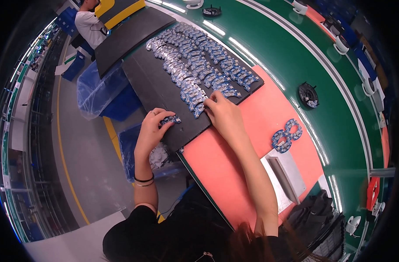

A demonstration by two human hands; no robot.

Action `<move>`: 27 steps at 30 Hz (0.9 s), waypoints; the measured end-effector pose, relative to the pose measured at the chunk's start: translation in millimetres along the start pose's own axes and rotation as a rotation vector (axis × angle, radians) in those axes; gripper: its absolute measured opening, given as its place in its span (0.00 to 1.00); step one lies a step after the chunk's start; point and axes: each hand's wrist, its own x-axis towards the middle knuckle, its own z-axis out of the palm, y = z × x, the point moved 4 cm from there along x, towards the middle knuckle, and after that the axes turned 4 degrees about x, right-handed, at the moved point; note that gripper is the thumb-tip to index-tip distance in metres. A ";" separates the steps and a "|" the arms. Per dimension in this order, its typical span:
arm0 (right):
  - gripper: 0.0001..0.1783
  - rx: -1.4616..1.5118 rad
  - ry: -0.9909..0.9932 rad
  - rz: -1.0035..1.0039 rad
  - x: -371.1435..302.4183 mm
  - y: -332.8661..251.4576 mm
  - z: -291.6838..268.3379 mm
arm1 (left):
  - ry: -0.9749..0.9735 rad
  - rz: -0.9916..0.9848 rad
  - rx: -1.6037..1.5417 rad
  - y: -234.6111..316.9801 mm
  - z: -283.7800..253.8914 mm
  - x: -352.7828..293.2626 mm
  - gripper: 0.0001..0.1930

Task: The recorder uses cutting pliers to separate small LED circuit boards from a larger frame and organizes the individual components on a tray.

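Observation:
Long curving rows of blue curved circuit boards [190, 56] cover much of a black board-like surface [142, 74]. My left hand [153, 129] is at the near left of that surface, its thumb and fingers closed on a small blue circuit board [172, 118]. At the near end of the rows, my right hand [224, 114] has its fingers bent together against the last boards. Whatever its fingertips pinch, if anything, is hidden. Two ring-shaped blue board pieces [286, 135] lie joined on the pink mat [217, 161], to the right of my right forearm.
Beside the ring-shaped boards lies a metal block [284, 179] on a white plate. A green conveyor [334, 118] runs along the right, carrying a round black part [308, 95]. Plastic-lined blue bins [116, 98] stand at left. Another person [89, 26] is at the far left.

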 end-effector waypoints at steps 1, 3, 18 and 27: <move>0.08 -0.005 0.003 -0.014 1.3 -1.0 2.6 | 0.003 0.002 -0.013 -1.6 -0.1 -0.8 0.13; 0.07 -0.019 0.009 0.003 1.9 0.1 2.4 | 0.000 0.019 -0.036 2.4 2.3 1.8 0.13; 0.10 0.031 0.141 0.147 -11.9 3.5 -31.4 | 0.037 0.252 -0.093 66.7 42.7 15.3 0.12; 0.11 0.228 0.269 0.344 -32.6 9.4 -88.1 | 0.192 0.251 0.053 71.7 74.7 28.7 0.12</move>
